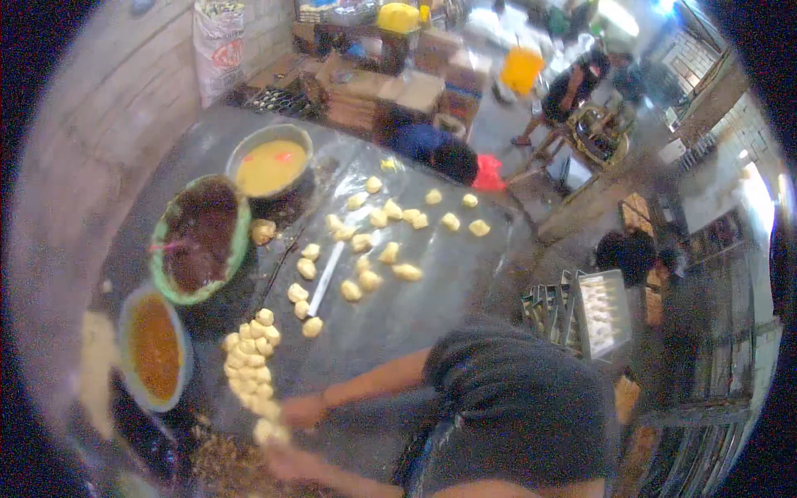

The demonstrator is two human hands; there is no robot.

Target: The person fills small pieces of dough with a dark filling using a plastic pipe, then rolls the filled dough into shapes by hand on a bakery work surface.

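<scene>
A heap of small pale dough pieces [249,361] lies on the dark plastic-covered table [448,274]. My right hand [301,411] is at the near end of that heap, touching the last pieces; blur hides its fingers. Just below, my left hand [278,461] seems closed around one pale dough piece [270,432]. Both forearms reach leftward from my dark shirt. More folded dough pieces [390,249] lie scattered over the middle of the table around a thin white stick [325,278].
At the left stand a metal bowl of yellow liquid [270,162], a green-rimmed basin of dark filling [203,236] and a bowl of orange-brown paste [154,349]. Brown crumbs [224,469] lie near my hands. Metal trays [602,311] stand right. Other people work beyond the table.
</scene>
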